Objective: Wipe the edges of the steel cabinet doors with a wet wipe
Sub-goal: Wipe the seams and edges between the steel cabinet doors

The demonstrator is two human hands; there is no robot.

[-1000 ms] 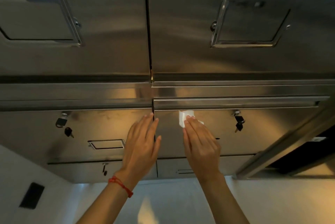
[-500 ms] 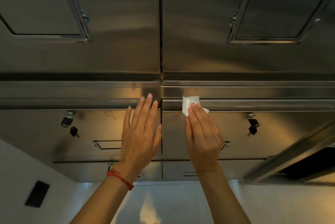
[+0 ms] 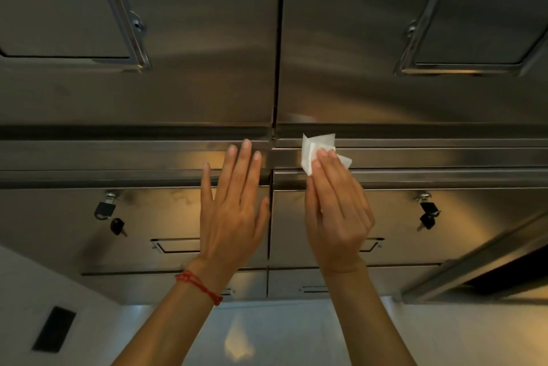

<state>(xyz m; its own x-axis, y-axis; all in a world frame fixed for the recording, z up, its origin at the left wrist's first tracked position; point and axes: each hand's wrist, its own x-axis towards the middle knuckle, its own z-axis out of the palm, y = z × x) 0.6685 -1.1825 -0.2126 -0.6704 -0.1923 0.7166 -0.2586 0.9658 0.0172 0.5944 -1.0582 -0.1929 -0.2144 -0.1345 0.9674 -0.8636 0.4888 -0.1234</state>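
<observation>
Wet wipe (image 3: 318,147) risen, under right-hand (image 3: 336,211) grip

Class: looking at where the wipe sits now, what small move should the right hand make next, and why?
Probably slide the wet wipe rightward along the door's top edge: the right hand presses it near the centre seam, with the edge's whole length lying to the right.

Two hands fill the centre of the frame, the left hand (image 3: 234,211) flat beside the door seam, the right hand (image 3: 336,214) just right of it. Keys (image 3: 428,214) hang at centre right, a padlock (image 3: 104,209) at centre left, and raised handle frames (image 3: 130,21) jut in the upper corners. Bare steel runs clear between them along the horizontal ledge (image 3: 444,155).
</observation>
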